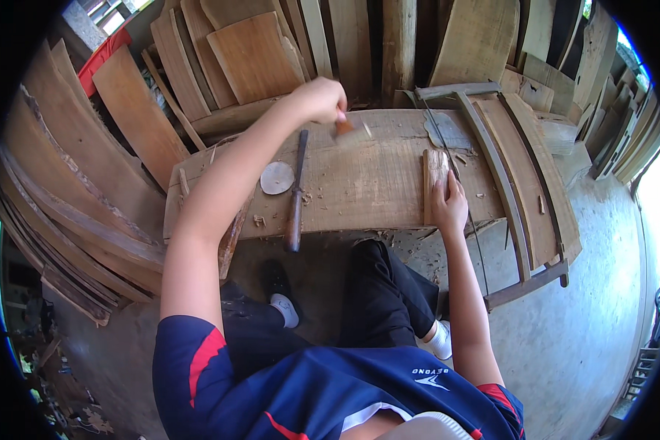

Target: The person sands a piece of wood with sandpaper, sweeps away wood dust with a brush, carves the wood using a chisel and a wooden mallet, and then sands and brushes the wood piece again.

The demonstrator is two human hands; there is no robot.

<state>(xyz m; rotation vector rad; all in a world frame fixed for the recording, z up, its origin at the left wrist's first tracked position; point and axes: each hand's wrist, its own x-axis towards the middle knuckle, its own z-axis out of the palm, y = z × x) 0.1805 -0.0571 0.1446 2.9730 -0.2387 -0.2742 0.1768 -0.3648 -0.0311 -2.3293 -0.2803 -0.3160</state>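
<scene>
Wooden block (429,180), right of centre, lies under the loosely open right hand (449,207); upper centre, the left hand (325,100) clenches a blurred tool (345,129); at right, a frame saw (496,176).

Daylight enters from the right, bleaching that edge and glaring off the concrete floor (598,235); shade lies beneath the bench (359,187). The wooden-handled tool (344,127) is motion-blurred. Fisheye distortion bows the outer boards (77,165).
</scene>
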